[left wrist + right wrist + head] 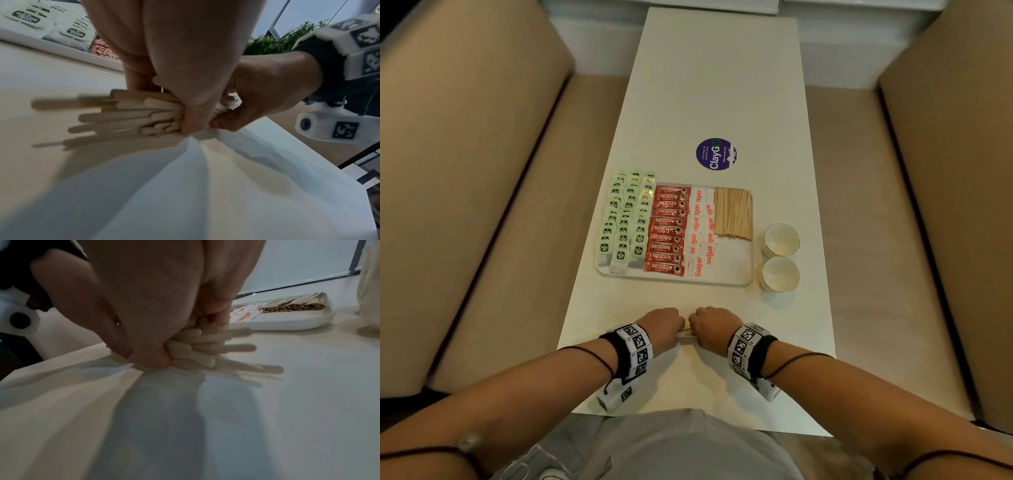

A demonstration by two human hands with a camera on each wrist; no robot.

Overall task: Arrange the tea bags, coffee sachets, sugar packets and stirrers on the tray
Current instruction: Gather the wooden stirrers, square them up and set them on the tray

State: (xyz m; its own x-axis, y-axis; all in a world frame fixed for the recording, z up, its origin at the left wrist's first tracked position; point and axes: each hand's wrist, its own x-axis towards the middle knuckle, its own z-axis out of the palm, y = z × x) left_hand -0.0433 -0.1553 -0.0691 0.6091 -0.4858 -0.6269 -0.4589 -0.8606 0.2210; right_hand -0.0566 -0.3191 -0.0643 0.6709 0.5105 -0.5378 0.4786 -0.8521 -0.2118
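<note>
Left hand (664,325), right hand (714,325): fingers curled round one loose stirrer bundle (131,113) low on table (688,370), likely squaring ends. Beyond: tray (736,279) with tea bags (625,219), coffee sachets (667,229), sugar packets (702,233), stirrer stack (732,212). Two cups (780,257) beside.

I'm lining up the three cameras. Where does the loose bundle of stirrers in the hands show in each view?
Head: bundle of stirrers is a sliver low in the centre, between the left hand and right hand.
Left wrist: bundle fans out left of centre.
Right wrist: bundle fans out right of centre.
Shared landmark: the white tray, upper left in the left wrist view, upper right in the right wrist view.
</note>
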